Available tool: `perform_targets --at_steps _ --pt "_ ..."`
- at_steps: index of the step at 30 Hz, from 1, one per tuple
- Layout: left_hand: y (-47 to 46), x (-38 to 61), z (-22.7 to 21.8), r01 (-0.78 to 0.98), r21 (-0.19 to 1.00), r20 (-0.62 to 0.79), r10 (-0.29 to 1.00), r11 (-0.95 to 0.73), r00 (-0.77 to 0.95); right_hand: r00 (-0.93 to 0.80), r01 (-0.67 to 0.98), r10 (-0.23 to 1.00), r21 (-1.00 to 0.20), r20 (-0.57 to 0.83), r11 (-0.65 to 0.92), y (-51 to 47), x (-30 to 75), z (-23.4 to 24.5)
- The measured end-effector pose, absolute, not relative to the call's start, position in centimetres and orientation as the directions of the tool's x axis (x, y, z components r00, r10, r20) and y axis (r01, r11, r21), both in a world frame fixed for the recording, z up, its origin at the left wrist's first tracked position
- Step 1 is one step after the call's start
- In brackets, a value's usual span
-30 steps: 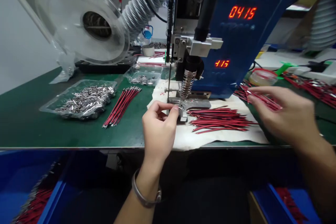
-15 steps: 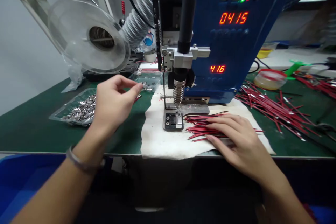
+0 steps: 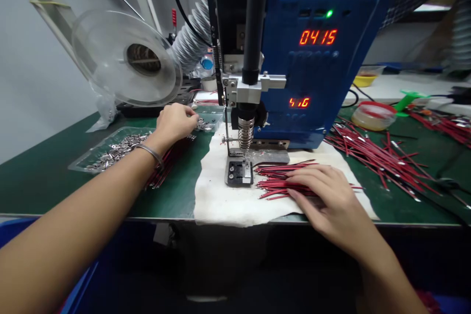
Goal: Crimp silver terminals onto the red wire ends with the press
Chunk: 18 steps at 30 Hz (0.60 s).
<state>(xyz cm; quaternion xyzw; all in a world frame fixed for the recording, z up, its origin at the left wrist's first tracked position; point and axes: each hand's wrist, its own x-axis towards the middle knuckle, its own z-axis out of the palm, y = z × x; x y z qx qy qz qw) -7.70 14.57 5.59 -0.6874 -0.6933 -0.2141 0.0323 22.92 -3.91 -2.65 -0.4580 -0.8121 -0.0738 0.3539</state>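
Note:
My left hand [image 3: 175, 122] reaches far left of the machine, with its fingers curled down over a small clear tray of metal parts [image 3: 206, 123]. Whatever the fingers pinch is hidden. A bundle of red and black wires [image 3: 164, 166] lies under that wrist. My right hand [image 3: 326, 195] lies flat, fingers stretched, on a pile of short red and black wires [image 3: 275, 180] on a white cloth [image 3: 217, 201]. Just left of that pile, the small metal fixture [image 3: 239, 172] sits under the spring-tipped head [image 3: 244, 133] of the blue machine [image 3: 331, 73].
A clear bag of silver terminals [image 3: 110, 149] lies at the left, and a clear reel [image 3: 125, 59] hangs above it. Loose wires with metal ends [image 3: 379, 154] spread to the right, near a round container [image 3: 373, 115]. The green bench edge [image 3: 73, 213] runs along the front.
My left hand has moved from the fixture out to the small parts tray at the left. My right hand has come from the right-hand wires onto the pile on the cloth.

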Motion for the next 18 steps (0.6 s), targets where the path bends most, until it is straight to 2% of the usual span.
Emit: perform_targets --at_steps 3,5,7,11,14,18 --pt "12.8 -9.1 6.5 0.994 0.102 0.391 0.92 -0.047 0.004 -0.323 0.802 0.682 -0.193 0.656 0.566 -3.8 23.0 -2.9" --pt "11.2 -9.9 7.1 0.998 0.06 0.385 0.923 -0.019 -0.006 -0.322 0.804 0.676 -0.185 0.663 0.565 -3.7 23.1 -3.0" --pt "9.3 -10.6 7.5 1.0 0.013 0.325 0.946 0.001 -0.005 -0.328 0.801 0.676 -0.184 0.66 0.569 -3.6 23.2 -3.1" --pt "5.4 -11.2 7.6 0.978 -0.211 0.101 0.995 0.008 0.014 -0.329 0.787 0.642 -0.174 0.693 0.592 -3.6 23.3 -3.2" --pt "3.1 -11.4 7.2 0.94 -0.338 0.045 0.998 0.052 -0.039 -0.31 0.77 0.616 -0.189 0.724 0.61 -3.8 23.4 -3.1" --pt "1.3 -11.7 6.6 0.908 -0.415 -0.022 0.997 0.06 -0.076 -0.279 0.763 0.606 -0.211 0.745 0.611 -4.0 23.4 -3.1"
